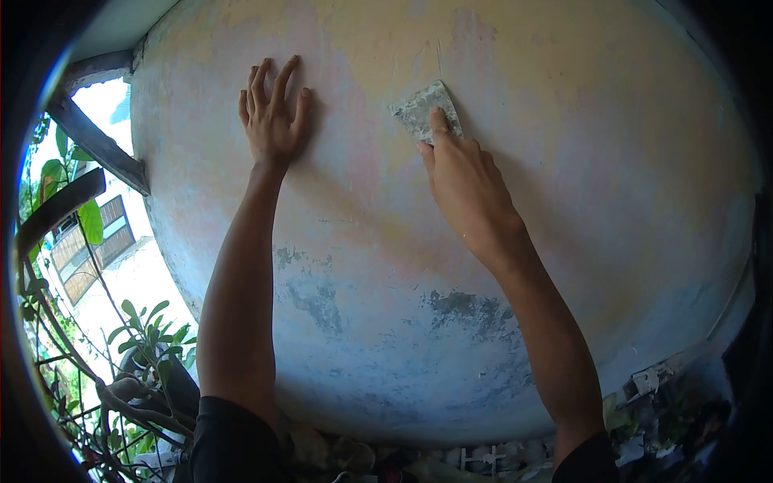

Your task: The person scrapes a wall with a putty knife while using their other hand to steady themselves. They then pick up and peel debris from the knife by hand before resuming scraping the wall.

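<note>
The view is filled by a wall (362, 193) coated in worn yellow, pink and pale blue, its lower part marked by dark, bare-looking patches (459, 306). At the left edge, weathered beams (101, 149) and a leafy plant (149, 342) are seen beside a bright opening. Up the wall both arms are stretched. The left hand (271, 129) is placed against the yellow-pink surface with its fingers splayed, its grip wide and nothing held; by it, the body seems to be braced. In the right hand (471, 181) a scraper (417, 113) is held, the grip closed around the handle end, which is hidden, while the index finger is laid along the blade. The scraper is set on the upper middle of the wall, to the right of the left hand and well above the dark patches. Its broad edge is pointed up and to the left, and its long axis is slanted from the right hand toward that edge. The step in hand is judged to be a pass of the blade over the coating; for any further stroke, even finger pressure and a low blade angle would be called for. Just above the blade, thin scratches (440, 58) are shown.
</note>
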A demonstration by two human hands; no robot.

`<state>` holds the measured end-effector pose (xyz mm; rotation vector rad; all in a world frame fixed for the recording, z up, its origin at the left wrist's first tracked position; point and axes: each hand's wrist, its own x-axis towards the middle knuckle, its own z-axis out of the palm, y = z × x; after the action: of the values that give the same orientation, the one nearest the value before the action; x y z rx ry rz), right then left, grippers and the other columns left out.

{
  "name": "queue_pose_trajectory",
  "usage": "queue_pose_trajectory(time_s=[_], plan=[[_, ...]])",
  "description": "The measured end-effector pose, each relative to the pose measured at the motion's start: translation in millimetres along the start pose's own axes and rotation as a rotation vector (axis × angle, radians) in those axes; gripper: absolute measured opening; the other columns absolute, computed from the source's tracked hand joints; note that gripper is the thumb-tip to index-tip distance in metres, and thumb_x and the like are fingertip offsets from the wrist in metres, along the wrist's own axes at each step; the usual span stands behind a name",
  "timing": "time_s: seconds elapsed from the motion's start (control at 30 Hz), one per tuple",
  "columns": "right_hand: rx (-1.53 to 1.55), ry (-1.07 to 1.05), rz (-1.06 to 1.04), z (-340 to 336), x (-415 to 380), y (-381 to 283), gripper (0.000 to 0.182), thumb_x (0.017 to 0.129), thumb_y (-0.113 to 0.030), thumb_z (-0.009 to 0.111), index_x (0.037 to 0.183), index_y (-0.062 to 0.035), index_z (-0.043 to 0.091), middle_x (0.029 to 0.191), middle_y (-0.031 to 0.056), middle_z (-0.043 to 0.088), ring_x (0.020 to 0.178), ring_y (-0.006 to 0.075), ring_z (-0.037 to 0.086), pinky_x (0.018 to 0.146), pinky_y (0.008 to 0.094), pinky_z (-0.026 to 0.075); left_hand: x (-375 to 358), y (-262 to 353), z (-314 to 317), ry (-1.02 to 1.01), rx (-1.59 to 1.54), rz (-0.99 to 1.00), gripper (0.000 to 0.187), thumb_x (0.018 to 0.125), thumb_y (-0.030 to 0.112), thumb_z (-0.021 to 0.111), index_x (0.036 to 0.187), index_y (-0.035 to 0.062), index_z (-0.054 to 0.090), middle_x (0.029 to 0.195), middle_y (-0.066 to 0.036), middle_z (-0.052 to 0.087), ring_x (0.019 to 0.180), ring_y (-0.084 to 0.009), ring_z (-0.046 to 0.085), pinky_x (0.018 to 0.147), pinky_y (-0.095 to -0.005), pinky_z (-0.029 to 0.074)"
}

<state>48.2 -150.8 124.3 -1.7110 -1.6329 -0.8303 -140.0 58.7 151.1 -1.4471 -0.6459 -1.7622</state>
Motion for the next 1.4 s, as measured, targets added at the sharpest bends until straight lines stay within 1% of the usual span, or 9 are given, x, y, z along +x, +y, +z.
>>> queue_pose_trajectory(time_s=[0.2,0.5,0.7,0.77,0.8,0.87,0.9,1.1,1.4], plan=[[0.128,0.084,-0.050,-5,13,-1,0.047,0.095,-0.015,0.043,0.130,0.0162,0.034,0.089,0.0296,0.062,0.083,0.0385,0.065,0.072,0.0422,0.055,0,0,0,-0.002,-0.013,-0.003,0.045,0.091,0.045,0.043,0.134,0.0319,0.045,0.142,-0.008,0.035,0.137,-0.0267,0.027,0.111,-0.0486,0.015],[0.129,-0.053,0.001,-9,-5,9,0.053,0.099,-0.022,0.038,0.132,0.0169,0.028,0.083,0.0307,0.062,0.077,0.0390,0.065,0.070,0.0438,0.055,0,1,0,0.000,-0.020,-0.006,0.045,0.091,0.045,0.043,0.134,0.0317,0.045,0.142,-0.009,0.035,0.136,-0.0275,0.027,0.111,-0.0493,0.015],[0.212,0.074,0.076,7,3,42,0.038,0.100,-0.025,0.034,0.104,0.0094,0.049,0.075,0.0285,0.061,0.068,0.0388,0.065,0.058,0.0432,0.054,-1,1,1,-0.002,0.005,-0.003,0.047,0.091,0.045,0.041,0.135,0.0312,0.043,0.142,-0.009,0.035,0.137,-0.0272,0.027,0.111,-0.0494,0.015],[0.440,0.301,-0.047,11,5,51,0.037,0.100,-0.027,0.032,0.085,0.0015,0.050,0.061,0.0170,0.058,0.048,0.0270,0.059,0.044,0.0367,0.046,0,0,1,-0.004,0.005,0.001,0.047,0.091,0.045,0.041,0.136,0.0312,0.043,0.142,-0.009,0.035,0.137,-0.0272,0.027,0.111,-0.0494,0.015],[0.440,0.297,-0.045,4,6,52,0.037,0.100,-0.027,0.032,0.085,0.0015,0.050,0.061,0.0170,0.058,0.048,0.0270,0.059,0.044,0.0367,0.046,0,1,1,-0.004,0.004,0.003,0.047,0.091,0.046,0.040,0.136,0.0313,0.043,0.143,-0.009,0.035,0.137,-0.0271,0.026,0.111,-0.0495,0.015],[1.244,-0.152,0.313,-12,5,52,0.039,0.100,-0.033,0.035,0.084,-0.0012,0.053,0.054,0.0033,0.044,0.039,0.0108,0.038,0.038,0.0247,0.035,-1,1,1,-0.006,0.002,-0.001,0.047,0.091,0.046,0.040,0.136,0.0313,0.043,0.143,-0.009,0.035,0.137,-0.0270,0.026,0.111,-0.0494,0.015],[1.280,-0.157,0.335,-8,5,51,0.033,0.101,-0.033,0.035,0.087,-0.0062,0.048,0.054,-0.0025,0.037,0.040,0.0033,0.032,0.037,0.0215,0.031,-1,1,2,-0.001,0.003,-0.002,0.047,0.091,0.046,0.040,0.136,0.0314,0.043,0.143,-0.009,0.034,0.137,-0.0270,0.026,0.111,-0.0494,0.015],[1.299,-0.034,0.378,1,5,47,0.024,0.100,-0.032,0.038,0.091,-0.0112,0.031,0.055,-0.0026,0.035,0.041,0.0036,0.030,0.035,0.0215,0.027,-1,1,-1,-0.028,0.042,0.018,0.048,0.093,0.044,0.039,0.138,0.0281,0.040,0.144,-0.010,0.033,0.137,-0.0295,0.025,0.111,-0.0499,0.016],[1.328,-0.006,0.439,-10,23,39,0.019,0.099,-0.027,0.040,0.094,-0.0099,0.033,0.057,-0.0023,0.035,0.040,0.0029,0.025,0.035,0.0216,0.023,-1,3,-1,-0.039,0.043,0.016,0.048,0.093,0.043,0.039,0.138,0.0266,0.040,0.144,-0.011,0.032,0.137,-0.0305,0.025,0.111,-0.0482,0.015]])
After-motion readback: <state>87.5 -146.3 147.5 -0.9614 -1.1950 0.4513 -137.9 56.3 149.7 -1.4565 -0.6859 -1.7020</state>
